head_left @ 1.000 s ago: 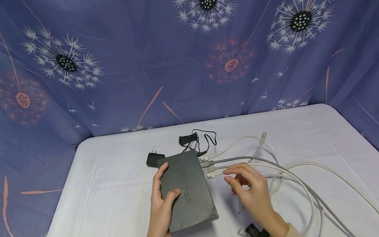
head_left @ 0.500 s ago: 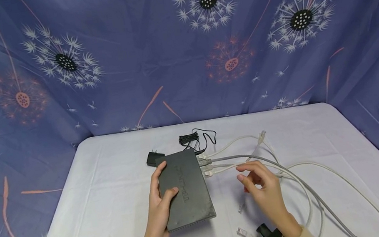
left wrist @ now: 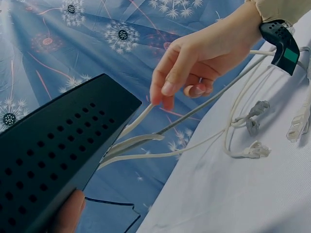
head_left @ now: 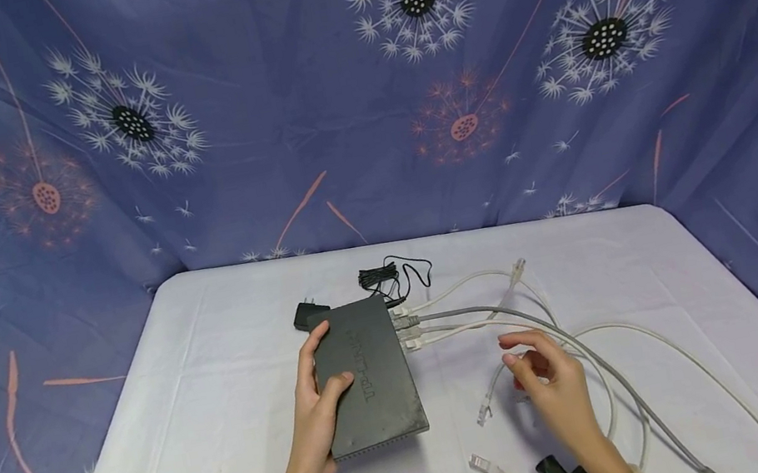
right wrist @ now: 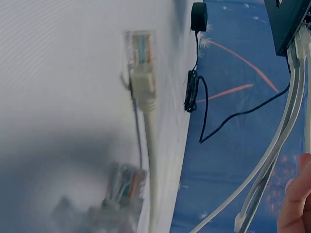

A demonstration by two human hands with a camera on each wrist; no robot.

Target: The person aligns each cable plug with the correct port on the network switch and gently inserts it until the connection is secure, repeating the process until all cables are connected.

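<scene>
Over there the left hand point(head_left: 311, 405) grips the tilted box point(head_left: 375, 389) above the table point(head_left: 182, 457), the adapter point(head_left: 309, 315) behind. Cables point(head_left: 449, 314) trail off its right edge; nearer me lies a plug point(head_left: 482, 463), then the right hand point(head_left: 551, 375), fingers loosely bent, thumb and forefinger apart.

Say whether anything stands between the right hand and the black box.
In the head view, plugged-in cables run from the black box toward the right hand along the gap's far part, and a loose plug shows nearer the person. Nothing else visible stands between.
</scene>
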